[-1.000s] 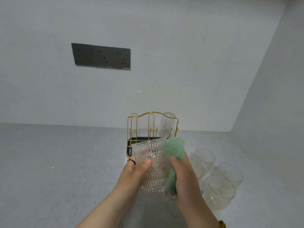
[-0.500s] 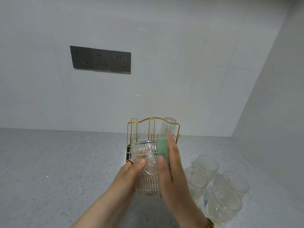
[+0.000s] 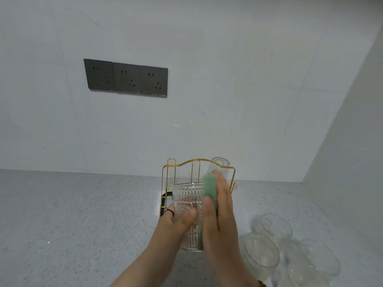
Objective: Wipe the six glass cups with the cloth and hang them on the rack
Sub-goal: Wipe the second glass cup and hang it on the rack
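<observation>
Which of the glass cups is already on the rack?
The cup at the back right corner of the gold rack, above the right hand and cloth. The left hand holds the patterned cup; the other cups stand on the counter.

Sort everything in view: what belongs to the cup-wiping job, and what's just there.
Job:
left hand gripping the held cup
right hand holding the cloth against that cup
rack
hung cup
waiting cups

Just there:
sockets
counter
wall
</observation>
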Tool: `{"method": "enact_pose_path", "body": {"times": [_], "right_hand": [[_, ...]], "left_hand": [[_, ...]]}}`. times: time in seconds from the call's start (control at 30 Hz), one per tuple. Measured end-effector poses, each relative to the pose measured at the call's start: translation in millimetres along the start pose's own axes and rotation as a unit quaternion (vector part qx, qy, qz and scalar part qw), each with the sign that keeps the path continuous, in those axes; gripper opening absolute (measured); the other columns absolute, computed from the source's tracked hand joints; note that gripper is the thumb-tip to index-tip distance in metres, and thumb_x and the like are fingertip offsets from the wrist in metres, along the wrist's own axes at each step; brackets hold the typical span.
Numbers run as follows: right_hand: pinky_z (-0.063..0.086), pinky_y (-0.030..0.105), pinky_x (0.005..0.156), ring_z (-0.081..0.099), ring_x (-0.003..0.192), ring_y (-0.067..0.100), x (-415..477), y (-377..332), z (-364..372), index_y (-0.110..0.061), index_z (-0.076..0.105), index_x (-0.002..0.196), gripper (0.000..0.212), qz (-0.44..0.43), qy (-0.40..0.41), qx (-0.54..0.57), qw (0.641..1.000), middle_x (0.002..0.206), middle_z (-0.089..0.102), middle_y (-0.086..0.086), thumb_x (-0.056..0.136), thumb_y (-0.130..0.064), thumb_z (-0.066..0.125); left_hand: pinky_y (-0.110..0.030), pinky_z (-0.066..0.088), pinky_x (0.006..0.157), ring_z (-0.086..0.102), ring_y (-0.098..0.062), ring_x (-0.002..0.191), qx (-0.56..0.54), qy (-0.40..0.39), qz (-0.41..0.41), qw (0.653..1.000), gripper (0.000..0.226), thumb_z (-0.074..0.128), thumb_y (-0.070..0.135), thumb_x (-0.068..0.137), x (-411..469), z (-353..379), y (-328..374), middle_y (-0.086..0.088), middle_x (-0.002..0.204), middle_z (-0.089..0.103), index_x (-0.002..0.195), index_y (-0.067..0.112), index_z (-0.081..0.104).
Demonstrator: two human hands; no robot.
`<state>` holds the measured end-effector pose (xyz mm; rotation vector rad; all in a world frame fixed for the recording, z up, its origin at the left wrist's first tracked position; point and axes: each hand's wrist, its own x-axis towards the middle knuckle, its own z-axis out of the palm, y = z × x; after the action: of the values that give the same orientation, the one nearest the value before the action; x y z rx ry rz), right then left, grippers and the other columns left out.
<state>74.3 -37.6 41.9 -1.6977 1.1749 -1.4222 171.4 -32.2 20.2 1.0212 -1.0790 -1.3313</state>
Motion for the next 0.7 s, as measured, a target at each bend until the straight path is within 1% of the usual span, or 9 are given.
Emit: {"method": "enact_pose_path", "body": {"times": [0.07,0.13,0.2,0.27,0.4,0.53,0.6,0.63,0.7], "right_hand": [[0.045,0.041,0.1,0.057,0.111,0.011,5.8,2.6,-6.9,-0.037,0.046,0.122,0.061,0.086,-0.041,0.133,0.986,0.121,0.059,-0.005,0.067,-0.061,0.035],[0.05,0.052,0.088,0.066,0.095,0.024,8.3,6.3,-12.2,-0.024,0.054,0.113,0.054,0.152,-0.051,0.216,0.963,0.104,0.067,0.008,0.07,-0.055,0.042],[0.05,0.054,0.087,0.066,0.094,0.026,7.8,10.0,-13.9,-0.024,0.055,0.113,0.051,0.173,-0.032,0.223,0.959,0.103,0.067,0.009,0.073,-0.051,0.038],[0.049,0.052,0.091,0.063,0.102,0.023,4.9,11.6,-13.0,-0.028,0.048,0.123,0.056,0.155,-0.016,0.191,0.969,0.111,0.064,0.003,0.074,-0.054,0.037],[0.044,0.044,0.098,0.052,0.117,0.02,2.5,14.2,-8.8,-0.025,0.031,0.137,0.083,0.113,0.012,0.072,0.991,0.131,0.052,0.004,0.064,-0.065,0.03],[0.026,0.034,0.113,0.027,0.136,0.008,1.1,9.9,1.5,-0.035,0.024,0.135,0.068,0.016,0.023,-0.024,0.999,0.146,0.032,-0.003,0.072,-0.058,0.023],[0.023,0.028,0.114,0.022,0.136,0.0,1.5,4.0,-0.3,-0.045,0.019,0.128,0.055,-0.008,-0.005,-0.03,1.0,0.148,0.027,-0.009,0.074,-0.055,0.025],[0.029,0.028,0.112,0.03,0.133,-0.001,2.3,1.8,-3.6,-0.045,0.021,0.13,0.055,-0.004,-0.026,-0.003,1.0,0.145,0.033,-0.009,0.076,-0.053,0.03],[0.049,0.033,0.094,0.055,0.113,0.007,5.8,1.8,-11.6,-0.036,0.033,0.134,0.057,0.054,-0.069,0.12,0.989,0.128,0.053,-0.004,0.079,-0.047,0.04]], "left_hand": [[-0.049,0.051,0.087,0.064,-0.035,0.101,-0.019,-0.045,0.002,0.999,0.076,0.066,0.068,0.054,2.8,2.2,6.7,-0.015,0.104,0.07,0.106,0.012,0.065],[-0.038,0.051,0.076,0.059,-0.041,0.105,-0.049,0.013,-0.029,0.998,0.047,0.053,0.051,0.074,12.0,5.3,13.7,-0.015,0.081,0.071,0.081,0.007,0.069],[-0.036,0.047,0.079,0.053,-0.042,0.109,-0.027,0.07,-0.038,0.996,0.053,0.059,0.052,0.063,22.0,5.3,11.2,-0.012,0.08,0.068,0.083,0.004,0.064],[-0.044,0.046,0.093,0.056,-0.028,0.108,0.052,0.054,-0.013,0.997,0.075,0.063,0.061,0.061,16.1,7.4,11.3,-0.008,0.101,0.063,0.117,0.013,0.051],[-0.032,0.043,0.089,0.055,-0.008,0.083,0.084,0.118,0.034,0.989,0.024,0.045,0.034,0.091,4.0,9.4,8.5,0.002,0.081,0.058,0.112,0.022,0.042],[-0.018,0.044,0.075,0.055,-0.001,0.089,0.091,0.052,0.026,0.994,0.035,0.049,0.053,0.081,-2.9,17.0,3.8,0.008,0.102,0.058,0.106,0.028,0.047],[-0.035,0.051,0.083,0.061,-0.016,0.095,0.043,0.023,0.011,0.999,0.049,0.065,0.056,0.071,-2.3,12.9,5.2,-0.002,0.105,0.063,0.106,0.024,0.052],[-0.048,0.05,0.088,0.062,-0.028,0.099,0.013,0.008,0.003,1.0,0.064,0.071,0.057,0.063,-0.3,10.0,5.4,-0.011,0.109,0.065,0.111,0.018,0.054],[-0.054,0.047,0.093,0.061,-0.036,0.105,-0.05,-0.015,-0.006,0.999,0.077,0.066,0.053,0.058,0.5,6.1,8.3,-0.018,0.117,0.063,0.121,0.013,0.051]]}}
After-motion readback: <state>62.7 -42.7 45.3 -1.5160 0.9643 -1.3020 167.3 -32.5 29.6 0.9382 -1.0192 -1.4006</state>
